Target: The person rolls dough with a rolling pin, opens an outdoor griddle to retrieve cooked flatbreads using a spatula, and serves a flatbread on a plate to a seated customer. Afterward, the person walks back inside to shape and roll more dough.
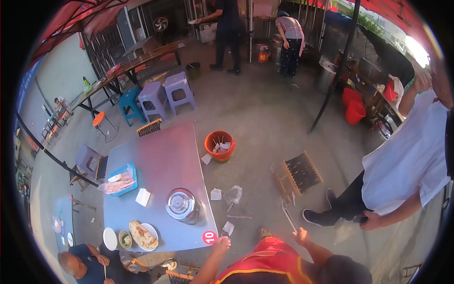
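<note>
My right hand point(301, 236) grips metal tongs point(287, 215), whose tips point forward over the concrete floor. My left hand point(221, 246) hangs beside the near right corner of the table point(156, 165), by the red "10" sticker point(209, 237). Its fingers are curled in and I see nothing in them. Close to it on the tabletop stands a steel and glass pot point(183, 206). Flatbread point(143, 235) lies on a white plate, next to a small bowl of food point(125, 239) and a white bowl point(110, 239). I wear a red apron point(265, 265).
A seated person point(85, 265) is at the table's near left. Another person in a white shirt point(402, 151) stands at right. A red bucket point(220, 146), a folding stool point(301, 173) and litter are on the floor. Plastic stools point(152, 97) and two people stand farther back.
</note>
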Demonstrator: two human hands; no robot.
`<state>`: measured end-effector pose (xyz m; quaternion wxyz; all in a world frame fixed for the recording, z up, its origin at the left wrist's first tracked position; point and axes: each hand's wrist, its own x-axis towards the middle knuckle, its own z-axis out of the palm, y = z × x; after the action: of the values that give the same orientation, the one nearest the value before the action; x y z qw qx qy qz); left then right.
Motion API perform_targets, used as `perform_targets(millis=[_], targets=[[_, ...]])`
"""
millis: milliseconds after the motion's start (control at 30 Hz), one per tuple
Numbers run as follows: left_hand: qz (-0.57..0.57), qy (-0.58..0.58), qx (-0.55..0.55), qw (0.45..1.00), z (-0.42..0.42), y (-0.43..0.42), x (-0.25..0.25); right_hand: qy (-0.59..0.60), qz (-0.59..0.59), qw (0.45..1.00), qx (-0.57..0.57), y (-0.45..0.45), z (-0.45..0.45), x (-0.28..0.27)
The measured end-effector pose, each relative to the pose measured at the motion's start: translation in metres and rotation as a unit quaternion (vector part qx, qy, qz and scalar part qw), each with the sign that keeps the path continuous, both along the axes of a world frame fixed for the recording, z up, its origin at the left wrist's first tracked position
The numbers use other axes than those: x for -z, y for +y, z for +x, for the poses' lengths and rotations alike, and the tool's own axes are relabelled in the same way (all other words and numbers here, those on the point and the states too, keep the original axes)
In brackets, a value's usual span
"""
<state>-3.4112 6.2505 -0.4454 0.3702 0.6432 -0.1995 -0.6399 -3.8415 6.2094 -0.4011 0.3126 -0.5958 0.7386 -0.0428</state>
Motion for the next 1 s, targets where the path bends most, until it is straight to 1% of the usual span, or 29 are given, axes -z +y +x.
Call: perform_targets(millis=[67, 100, 133, 167, 200, 267, 300, 333, 433, 467, 533, 567, 600, 667, 700, 733, 767, 800, 833, 867, 900, 933, 967, 1000], targets=[[-0.022, 0.148, 0.004, 0.989, 0.0, -0.045, 0.03, 0.026, 0.028, 0.999, -0.003, -0.042, -0.01, -0.041], [-0.031, 0.221, 0.006, 0.975, -0.007, -0.071, 0.02, 0.039, 0.043, 0.998, -0.004, -0.061, -0.017, -0.059], [-0.041, 0.18, 0.002, 0.983, -0.017, -0.092, 0.012, 0.025, 0.047, 0.999, -0.002, -0.078, -0.03, -0.065], [-0.051, 0.142, -0.004, 0.989, -0.042, -0.118, -0.049, 0.019, 0.047, 0.999, 0.011, -0.096, -0.043, -0.067], [-0.059, 0.105, -0.013, 0.993, -0.065, -0.138, -0.087, 0.016, 0.049, 0.998, 0.022, -0.112, -0.055, -0.067], [-0.029, 0.133, 0.012, 0.991, -0.061, -0.179, -0.061, 0.001, 0.064, 0.996, 0.062, -0.142, -0.072, -0.066], [-0.016, 0.145, 0.025, 0.989, -0.063, -0.204, -0.071, 0.015, 0.069, 0.995, 0.071, -0.158, -0.079, -0.058], [-0.022, 0.112, 0.027, 0.993, -0.062, -0.219, -0.084, 0.029, 0.072, 0.994, 0.081, -0.175, -0.084, -0.046], [0.003, -0.044, 0.069, 0.997, -0.051, -0.28, -0.077, 0.048, 0.049, 0.991, 0.119, -0.226, -0.091, -0.022], [0.017, -0.065, 0.075, 0.995, -0.048, -0.306, -0.086, 0.043, 0.055, 0.988, 0.136, -0.244, -0.093, -0.017], [0.043, -0.104, 0.086, 0.99, -0.038, -0.369, -0.107, 0.044, 0.075, 0.98, 0.178, -0.281, -0.102, -0.006], [0.051, -0.113, 0.094, 0.988, -0.032, -0.406, -0.105, 0.048, 0.089, 0.974, 0.203, -0.299, -0.105, 0.001], [0.047, -0.115, 0.102, 0.987, -0.029, -0.447, -0.099, 0.064, 0.051, 0.977, 0.196, -0.313, -0.109, -0.001], [0.023, -0.084, 0.112, 0.99, -0.017, -0.543, -0.068, -0.044, 0.115, 0.963, 0.24, -0.343, -0.127, -0.016], [0.006, -0.079, 0.125, 0.989, -0.015, -0.591, -0.064, 0.01, 0.074, 0.977, 0.201, -0.358, -0.141, 0.011], [-0.067, -0.215, 0.145, 0.964, -0.039, -0.637, -0.109, 0.021, 0.074, 0.974, 0.213, -0.395, -0.147, 0.004], [-0.062, -0.247, 0.16, 0.954, -0.061, -0.688, -0.161, 0.037, 0.076, 0.971, 0.224, -0.423, -0.16, -0.005], [-0.102, -0.271, 0.225, 0.93, -0.065, -0.739, -0.171, 0.049, 0.078, 0.968, 0.233, -0.452, -0.169, -0.012], [-0.098, -0.338, 0.225, 0.909, -0.107, -0.817, -0.29, 0.054, 0.086, 0.965, 0.24, -0.498, -0.165, -0.02], [-0.151, -0.294, 0.223, 0.917, -0.11, -0.856, -0.259, 0.055, 0.094, 0.962, 0.252, -0.517, -0.155, -0.021], [-0.204, -0.246, 0.22, 0.922, -0.117, -0.894, -0.247, 0.058, 0.101, 0.957, 0.266, -0.535, -0.147, -0.025], [-0.216, -0.228, 0.225, 0.922, -0.126, -0.921, -0.235, 0.064, 0.104, 0.952, 0.279, -0.559, -0.145, -0.027], [-0.23, -0.209, 0.228, 0.923, -0.142, -0.951, -0.243, 0.005, 0.07, 0.966, 0.248, -0.594, -0.147, -0.03], [-0.218, -0.164, 0.235, 0.933, -0.154, -0.977, -0.242, -0.008, 0.063, 0.97, 0.235, -0.628, -0.148, -0.028]])
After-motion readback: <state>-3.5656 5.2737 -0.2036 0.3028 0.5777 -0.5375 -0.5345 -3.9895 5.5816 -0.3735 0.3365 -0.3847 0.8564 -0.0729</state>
